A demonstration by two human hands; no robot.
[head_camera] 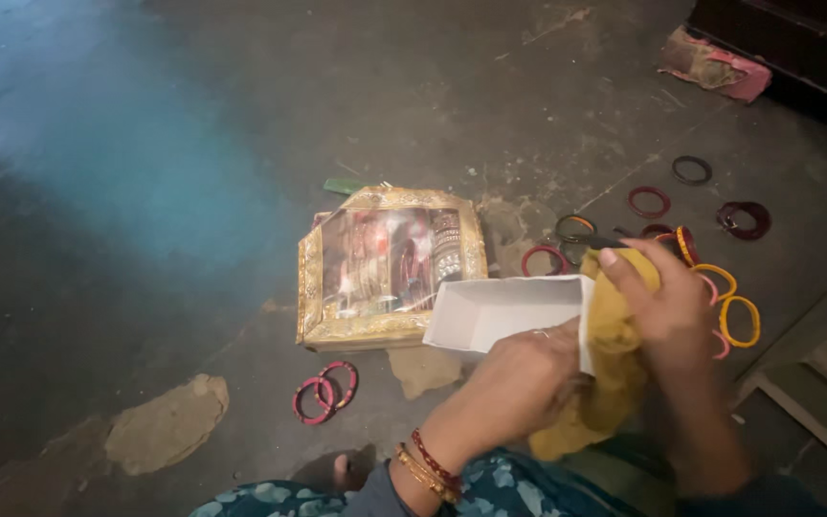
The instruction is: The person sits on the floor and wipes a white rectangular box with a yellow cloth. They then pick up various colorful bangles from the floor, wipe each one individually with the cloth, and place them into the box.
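Observation:
My left hand (pixel 521 375) grips the near edge of an open white cardboard box (pixel 500 311), holding it tilted above the floor. My right hand (pixel 658 302) presses a mustard-yellow cloth (pixel 610 369) against the box's right end, fingers wrapped over the fabric. The cloth hangs down toward my lap. Red and gold bangles sit on my left wrist (pixel 428 469).
A gold-trimmed clear-lidded case (pixel 390 263) full of bangles lies on the worn concrete floor. Two red bangles (pixel 325 390) lie to its lower left. Several loose bangles in red, orange and dark colours (pixel 691 215) are scattered at right. A folded pink cloth (pixel 715 65) lies far right.

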